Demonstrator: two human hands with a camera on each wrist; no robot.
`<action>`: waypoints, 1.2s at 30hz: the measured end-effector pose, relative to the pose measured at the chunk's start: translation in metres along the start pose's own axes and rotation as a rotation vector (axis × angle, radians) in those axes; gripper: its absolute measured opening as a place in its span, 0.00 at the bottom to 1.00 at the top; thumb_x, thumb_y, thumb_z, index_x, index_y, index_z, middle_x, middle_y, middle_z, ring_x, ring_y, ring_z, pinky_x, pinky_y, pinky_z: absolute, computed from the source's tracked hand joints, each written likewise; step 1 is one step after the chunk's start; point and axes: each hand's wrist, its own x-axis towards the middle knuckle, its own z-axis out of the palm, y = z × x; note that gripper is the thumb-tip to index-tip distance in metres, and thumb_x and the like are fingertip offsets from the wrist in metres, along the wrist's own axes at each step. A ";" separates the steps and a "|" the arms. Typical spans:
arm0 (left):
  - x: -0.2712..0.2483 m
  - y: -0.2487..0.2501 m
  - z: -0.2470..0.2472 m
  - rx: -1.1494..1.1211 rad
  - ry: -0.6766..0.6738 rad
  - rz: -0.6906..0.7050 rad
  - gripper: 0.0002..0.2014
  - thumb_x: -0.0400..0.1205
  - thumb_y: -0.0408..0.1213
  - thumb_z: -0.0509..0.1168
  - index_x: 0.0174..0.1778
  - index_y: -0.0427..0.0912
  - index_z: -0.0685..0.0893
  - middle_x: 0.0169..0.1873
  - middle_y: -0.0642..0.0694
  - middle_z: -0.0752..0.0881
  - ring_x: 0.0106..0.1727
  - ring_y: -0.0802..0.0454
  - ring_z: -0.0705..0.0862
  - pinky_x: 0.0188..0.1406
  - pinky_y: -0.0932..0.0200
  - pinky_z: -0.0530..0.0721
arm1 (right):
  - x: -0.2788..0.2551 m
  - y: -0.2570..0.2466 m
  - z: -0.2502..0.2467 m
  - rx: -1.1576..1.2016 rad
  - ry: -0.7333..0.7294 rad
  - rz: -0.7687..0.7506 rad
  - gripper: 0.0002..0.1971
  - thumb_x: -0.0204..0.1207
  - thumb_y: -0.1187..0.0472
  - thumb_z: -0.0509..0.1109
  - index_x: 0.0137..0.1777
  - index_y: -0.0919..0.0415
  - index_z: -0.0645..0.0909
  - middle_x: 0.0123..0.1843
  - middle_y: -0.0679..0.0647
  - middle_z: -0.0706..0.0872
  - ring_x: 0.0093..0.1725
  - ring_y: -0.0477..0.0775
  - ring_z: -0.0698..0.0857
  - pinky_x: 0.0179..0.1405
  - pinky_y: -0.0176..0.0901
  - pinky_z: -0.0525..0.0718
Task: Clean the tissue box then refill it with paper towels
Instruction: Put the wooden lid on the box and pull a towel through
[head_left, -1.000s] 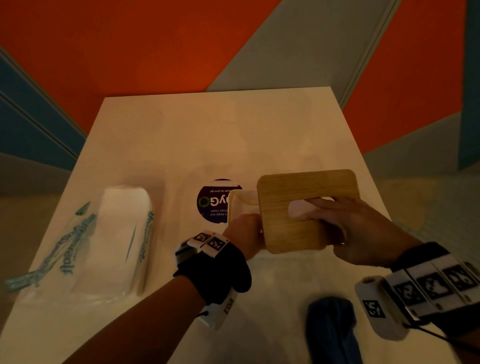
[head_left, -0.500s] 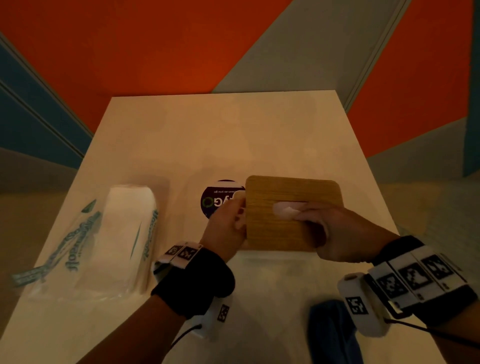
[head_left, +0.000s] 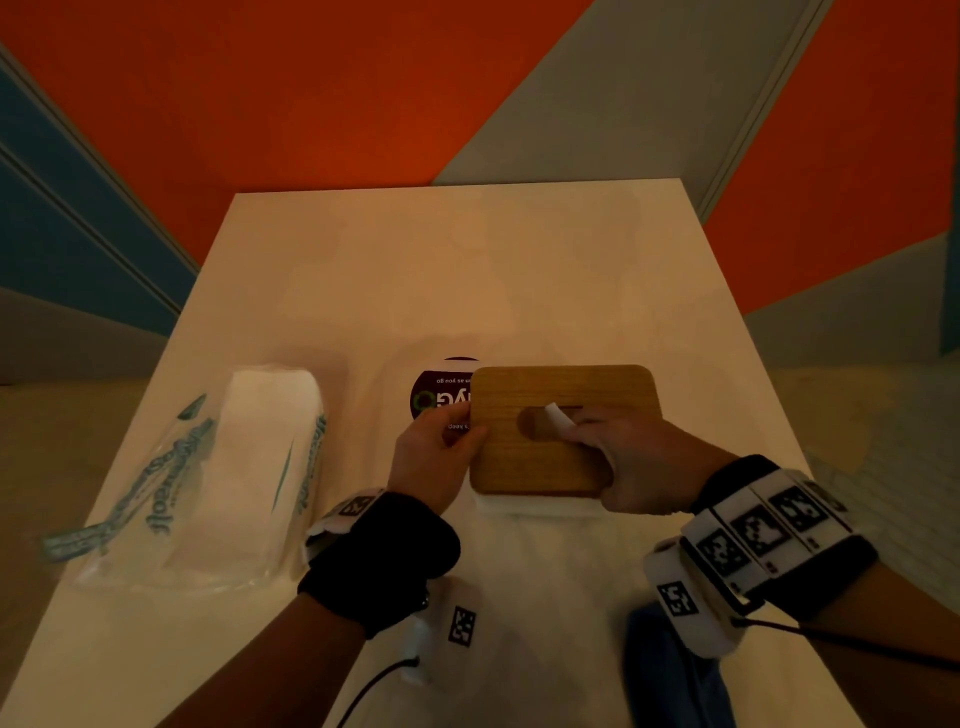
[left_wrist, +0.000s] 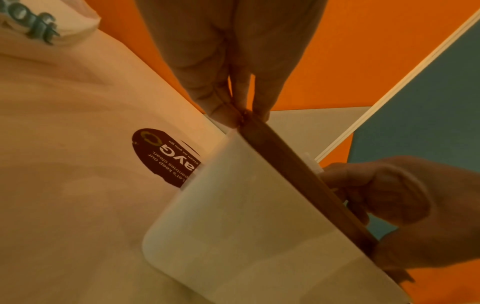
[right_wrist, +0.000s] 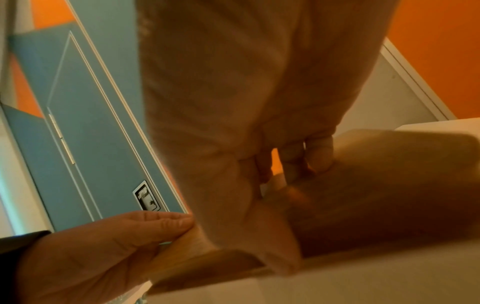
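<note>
The white tissue box (head_left: 535, 503) stands right of the table's centre with its wooden lid (head_left: 566, 457) lying flat on it. My left hand (head_left: 465, 434) pinches the lid's left edge, seen close in the left wrist view where the left hand (left_wrist: 241, 112) meets the lid (left_wrist: 298, 181) above the box (left_wrist: 246, 216). My right hand (head_left: 570, 428) lies over the lid's slot. It pinches the tip of a white paper towel (head_left: 557, 415) that sticks up through the slot. In the blurred right wrist view the right hand (right_wrist: 288, 164) covers the lid (right_wrist: 389, 185).
A clear plastic pack of paper towels (head_left: 249, 467) lies at the table's left. A dark round sticker (head_left: 436, 392) is on the table (head_left: 467, 286) behind the left hand. A blue cloth (head_left: 670, 670) lies at the near edge by my right wrist.
The lid, held askew over the box a second ago, now sits square on it. A tip of paper towel now stands up out of the slot at my right fingertips.
</note>
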 end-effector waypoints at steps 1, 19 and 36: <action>0.001 0.001 -0.001 0.003 -0.006 -0.008 0.13 0.79 0.34 0.63 0.60 0.40 0.81 0.59 0.36 0.85 0.55 0.42 0.83 0.58 0.51 0.82 | 0.001 -0.001 0.001 0.002 0.000 -0.001 0.33 0.69 0.65 0.72 0.74 0.57 0.67 0.70 0.54 0.73 0.62 0.58 0.74 0.50 0.43 0.79; 0.006 0.005 -0.006 -0.071 -0.081 -0.061 0.13 0.77 0.29 0.65 0.57 0.36 0.83 0.43 0.43 0.82 0.41 0.47 0.81 0.38 0.57 0.84 | 0.004 -0.002 0.004 -0.009 -0.054 -0.008 0.30 0.70 0.66 0.71 0.72 0.58 0.69 0.71 0.53 0.72 0.61 0.57 0.75 0.53 0.45 0.81; 0.007 0.005 -0.004 -0.196 -0.136 -0.203 0.09 0.76 0.26 0.66 0.52 0.34 0.83 0.36 0.49 0.82 0.45 0.36 0.86 0.50 0.40 0.88 | 0.006 0.003 -0.001 -0.018 -0.097 0.000 0.31 0.73 0.71 0.68 0.76 0.56 0.65 0.75 0.52 0.67 0.67 0.57 0.72 0.59 0.42 0.76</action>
